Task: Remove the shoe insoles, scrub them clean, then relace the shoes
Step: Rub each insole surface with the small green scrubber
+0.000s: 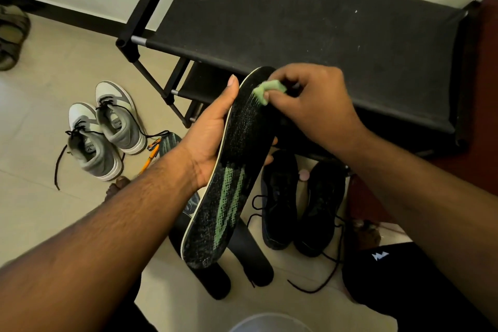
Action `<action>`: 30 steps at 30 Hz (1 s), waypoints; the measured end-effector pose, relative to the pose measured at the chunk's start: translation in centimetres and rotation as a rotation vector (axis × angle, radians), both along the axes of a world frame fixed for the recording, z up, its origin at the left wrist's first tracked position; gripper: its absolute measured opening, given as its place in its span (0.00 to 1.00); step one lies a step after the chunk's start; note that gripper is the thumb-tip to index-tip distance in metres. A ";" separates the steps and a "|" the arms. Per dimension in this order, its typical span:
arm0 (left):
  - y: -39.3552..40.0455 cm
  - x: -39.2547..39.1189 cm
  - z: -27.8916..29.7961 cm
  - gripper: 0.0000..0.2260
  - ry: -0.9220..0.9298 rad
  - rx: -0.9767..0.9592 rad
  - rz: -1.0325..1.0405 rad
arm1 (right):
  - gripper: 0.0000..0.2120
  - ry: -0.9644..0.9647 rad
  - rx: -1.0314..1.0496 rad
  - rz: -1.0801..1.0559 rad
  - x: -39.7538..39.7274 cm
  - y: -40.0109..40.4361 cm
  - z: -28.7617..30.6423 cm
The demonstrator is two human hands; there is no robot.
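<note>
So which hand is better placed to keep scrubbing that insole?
The right hand: it already pinches the green brush against the toe end of the black-and-green insole. The left hand grips that insole from its side, steadying it.

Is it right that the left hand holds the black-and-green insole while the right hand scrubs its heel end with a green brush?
Not quite. The head view shows the right hand working the green brush at the toe end of the insole, not the heel end. The left hand does hold the insole.
</note>
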State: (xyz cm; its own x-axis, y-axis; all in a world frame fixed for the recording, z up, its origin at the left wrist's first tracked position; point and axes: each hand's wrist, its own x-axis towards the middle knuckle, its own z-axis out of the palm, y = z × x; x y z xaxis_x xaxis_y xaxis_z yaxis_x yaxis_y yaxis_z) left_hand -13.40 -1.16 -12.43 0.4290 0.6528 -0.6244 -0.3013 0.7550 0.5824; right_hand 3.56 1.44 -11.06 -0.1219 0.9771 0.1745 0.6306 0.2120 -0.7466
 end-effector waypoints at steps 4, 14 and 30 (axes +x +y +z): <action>0.0 -0.1 0.0 0.36 0.040 0.000 -0.021 | 0.04 0.005 -0.001 -0.170 0.9 0.9 0.2; 1.0 -1.0 0.1 0.31 -0.078 -0.022 0.119 | 0.09 -0.008 -0.052 0.604 -2.6 -3.1 0.4; 0.1 -0.1 0.2 0.34 0.015 0.017 0.014 | 0.04 0.020 -0.025 -0.216 1.2 1.3 -0.2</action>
